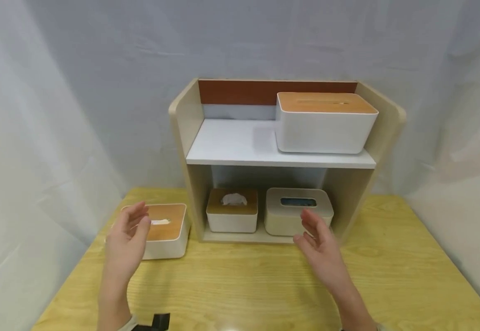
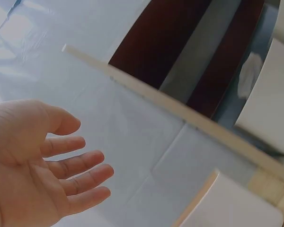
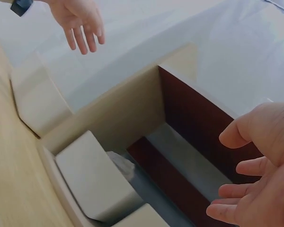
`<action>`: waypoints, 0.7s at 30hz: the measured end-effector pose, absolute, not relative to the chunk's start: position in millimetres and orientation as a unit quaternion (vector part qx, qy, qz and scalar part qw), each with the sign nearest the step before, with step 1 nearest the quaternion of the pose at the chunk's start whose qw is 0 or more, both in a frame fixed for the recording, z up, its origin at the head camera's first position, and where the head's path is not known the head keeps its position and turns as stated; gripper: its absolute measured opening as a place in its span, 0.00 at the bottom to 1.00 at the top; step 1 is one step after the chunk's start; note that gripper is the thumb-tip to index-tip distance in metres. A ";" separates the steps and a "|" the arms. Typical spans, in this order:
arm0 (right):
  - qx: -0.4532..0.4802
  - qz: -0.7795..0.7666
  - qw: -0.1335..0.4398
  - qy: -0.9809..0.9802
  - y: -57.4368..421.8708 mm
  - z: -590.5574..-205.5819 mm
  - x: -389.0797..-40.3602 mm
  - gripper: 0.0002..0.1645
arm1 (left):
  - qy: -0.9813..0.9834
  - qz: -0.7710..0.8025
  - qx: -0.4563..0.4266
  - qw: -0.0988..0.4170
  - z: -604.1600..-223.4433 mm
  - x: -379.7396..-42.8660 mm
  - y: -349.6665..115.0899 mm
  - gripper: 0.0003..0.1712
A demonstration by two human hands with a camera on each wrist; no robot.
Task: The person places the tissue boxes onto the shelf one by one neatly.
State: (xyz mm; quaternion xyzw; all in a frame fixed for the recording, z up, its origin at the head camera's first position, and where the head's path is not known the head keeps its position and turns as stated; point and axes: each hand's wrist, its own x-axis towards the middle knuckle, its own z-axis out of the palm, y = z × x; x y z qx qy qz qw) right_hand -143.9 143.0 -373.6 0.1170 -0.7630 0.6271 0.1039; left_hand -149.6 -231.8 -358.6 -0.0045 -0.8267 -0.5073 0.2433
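Note:
My left hand (image 1: 126, 243) is raised with relaxed fingers and holds nothing; in the head view it overlaps a white tissue box with a wood-look lid (image 1: 167, 241) on the table left of the shelf. Its loosely bent fingers also show in the left wrist view. On the other side, my right hand (image 1: 320, 250) hovers with nothing in it, fingers relaxed. Behind it, on the lower shelf, stands a cream tissue box (image 1: 285, 220) with an oval slot. Beside that one sits a small tissue box (image 1: 231, 223) with a wood-look lid and a white tissue poking out.
A two-tier shelf unit (image 1: 240, 162) stands at the back of the wooden table (image 1: 240, 280). A large white tissue box with a wood-look lid (image 1: 324, 133) occupies the right of its upper shelf. Pale sheeting (image 1: 120, 69) hangs behind and on both sides.

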 end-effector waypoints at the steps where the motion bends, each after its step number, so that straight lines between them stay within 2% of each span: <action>1: 0.118 0.626 0.101 -0.764 140.0 -375.4 -143.9 0.33 | -0.829 -0.504 0.006 0.241 -359.4 -149.6 -235.7 0.23; 9: 0.137 0.628 0.051 -0.764 107.9 -387.0 -139.9 0.34 | -0.843 -0.481 0.064 0.230 -367.2 -146.5 -270.1 0.28; 16: 0.157 0.626 -0.040 -0.763 71.5 -401.2 -134.3 0.34 | -0.865 -0.454 0.137 0.165 -374.1 -144.4 -294.2 0.34; 21: 0.192 0.625 -0.095 -0.751 35.0 -408.1 -137.8 0.33 | -0.868 -0.455 0.156 0.124 -383.3 -146.0 -309.6 0.37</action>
